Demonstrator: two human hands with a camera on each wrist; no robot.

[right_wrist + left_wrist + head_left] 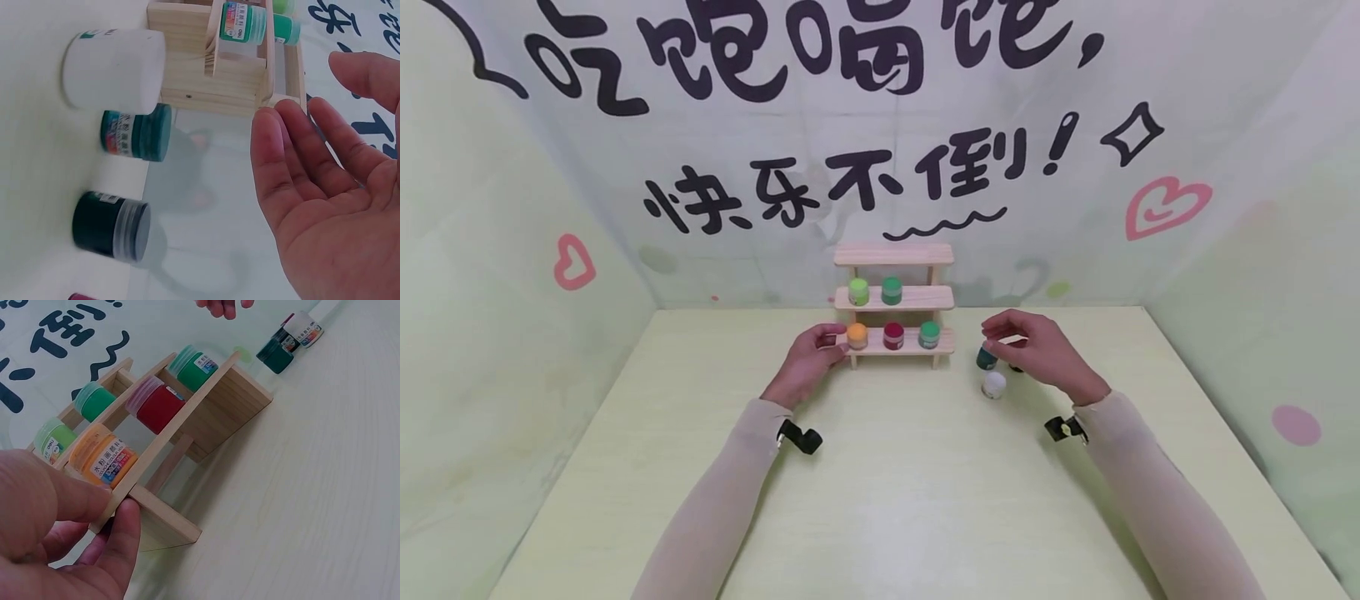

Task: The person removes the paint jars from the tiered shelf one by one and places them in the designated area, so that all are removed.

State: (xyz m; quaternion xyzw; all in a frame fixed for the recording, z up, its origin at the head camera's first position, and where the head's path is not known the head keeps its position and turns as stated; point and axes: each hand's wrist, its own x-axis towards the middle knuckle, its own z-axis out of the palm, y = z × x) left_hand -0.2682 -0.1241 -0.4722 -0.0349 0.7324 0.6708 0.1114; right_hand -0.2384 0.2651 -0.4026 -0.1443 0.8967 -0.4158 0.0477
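Note:
A small three-tier wooden rack (893, 255) stands at the back of the table. My left hand (808, 360) pinches the left end of its bottom board between thumb and fingers, beside an orange paint jar (105, 456). That board also bears a red jar (892, 337) and a green jar (929, 335). On the middle board sit a light green jar (858, 292) and another green one (891, 291). Right of the rack, my right hand (337, 181) hovers with fingers extended and an empty palm, near a teal jar (136, 132), a white jar (114, 70) and a blackish jar (109, 226).
A magenta object (82, 296) is barely visible at the edge of the right wrist view. Behind the rack hangs a white cloth backdrop (775, 275) with black lettering. The pale table (880, 483) stretches in front, between both sleeved forearms.

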